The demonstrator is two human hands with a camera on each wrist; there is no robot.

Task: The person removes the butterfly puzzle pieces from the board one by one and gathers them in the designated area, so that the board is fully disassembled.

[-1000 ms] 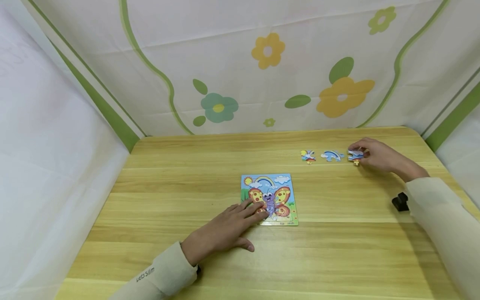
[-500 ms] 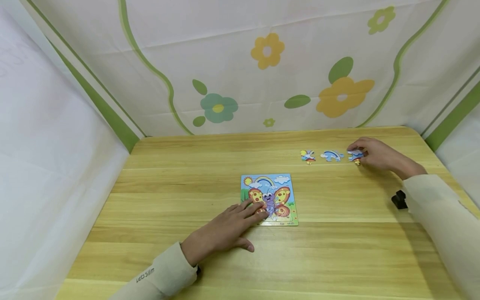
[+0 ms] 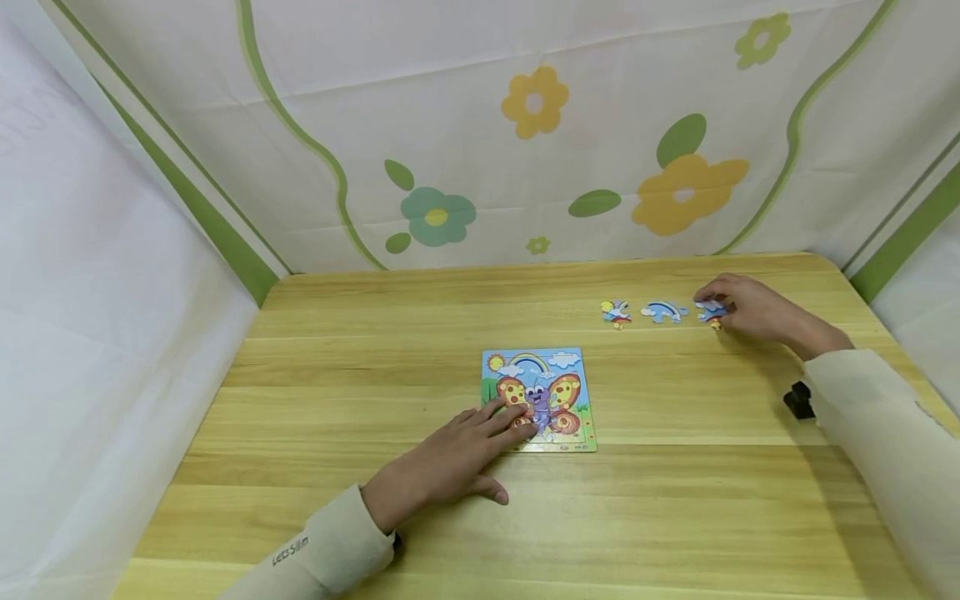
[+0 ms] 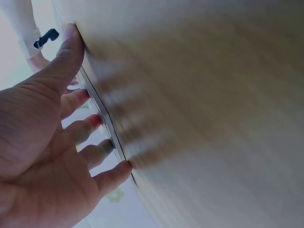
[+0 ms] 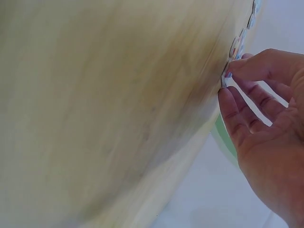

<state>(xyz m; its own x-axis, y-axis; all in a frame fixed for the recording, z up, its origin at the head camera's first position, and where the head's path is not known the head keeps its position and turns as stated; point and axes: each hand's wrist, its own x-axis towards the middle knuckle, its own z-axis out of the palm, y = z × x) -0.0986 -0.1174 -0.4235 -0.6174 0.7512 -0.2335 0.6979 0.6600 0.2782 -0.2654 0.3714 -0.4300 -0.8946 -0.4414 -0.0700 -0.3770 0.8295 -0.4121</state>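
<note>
A square butterfly jigsaw puzzle (image 3: 566, 387) lies on the wooden table, its purple butterfly under a rainbow, sun and cloud. My left hand (image 3: 450, 458) rests with spread, fairly straight fingers on the puzzle's lower left part, hiding some of the picture; its thumb touches the tabletop. At the far right, my right hand (image 3: 757, 310) pinches a loose puzzle piece (image 3: 711, 312) at the table surface. In the right wrist view, thumb and fingers of the right hand (image 5: 266, 99) close around that small piece (image 5: 226, 78).
Left of the right hand lie a rainbow puzzle piece (image 3: 664, 312) and another loose piece (image 3: 617, 313) with yellow and red, in a row. A white cloth wall with flowers (image 3: 536, 167) rises behind the table's back edge (image 3: 450, 271).
The piece under my right hand has turned and shifted very slightly, with the right wrist easing a little leftward. My left hand and the puzzle stay in place.
</note>
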